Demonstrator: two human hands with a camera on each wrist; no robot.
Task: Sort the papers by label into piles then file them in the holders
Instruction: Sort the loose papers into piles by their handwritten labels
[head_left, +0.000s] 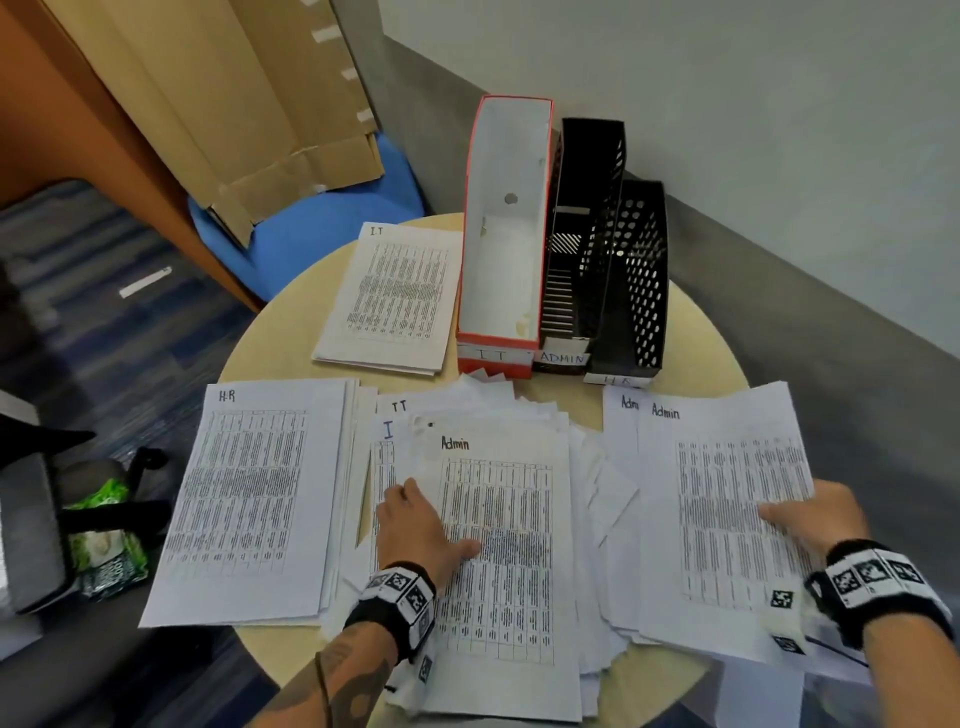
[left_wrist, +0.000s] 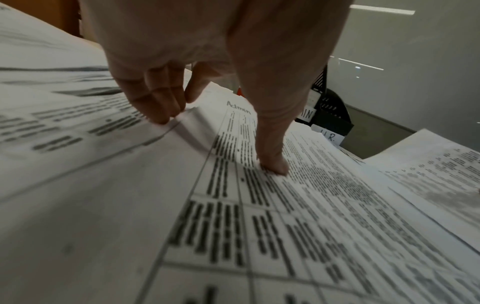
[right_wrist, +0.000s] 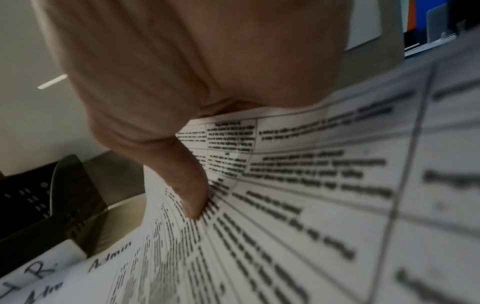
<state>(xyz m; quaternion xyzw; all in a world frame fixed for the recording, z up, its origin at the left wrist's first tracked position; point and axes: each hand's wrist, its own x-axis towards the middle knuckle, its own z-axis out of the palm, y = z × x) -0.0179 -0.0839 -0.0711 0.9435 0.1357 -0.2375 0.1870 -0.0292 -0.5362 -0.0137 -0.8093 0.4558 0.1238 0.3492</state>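
On the round table (head_left: 696, 332) stand a red holder labelled IT (head_left: 504, 234), a black ADMIN holder (head_left: 584, 249) and a black HR holder (head_left: 641, 291). An IT pile (head_left: 395, 296) lies left of them and an HR pile (head_left: 249, 493) at the near left. A loose middle pile has an Admin sheet (head_left: 509, 545) on top. My left hand (head_left: 431, 519) pinches its left edge, thumb (left_wrist: 274, 166) on the print and fingers (left_wrist: 158, 111) curled at the edge. My right hand (head_left: 800, 519) holds the top Admin sheet (head_left: 727, 509) of the right pile, thumb (right_wrist: 192, 203) on top, fingers hidden beneath.
A blue chair (head_left: 322, 244) with flattened cardboard (head_left: 249, 119) leaning on it stands beyond the table at the far left. A dark chair with a green packet (head_left: 104, 525) sits at the near left. A grey and white wall runs close behind the holders.
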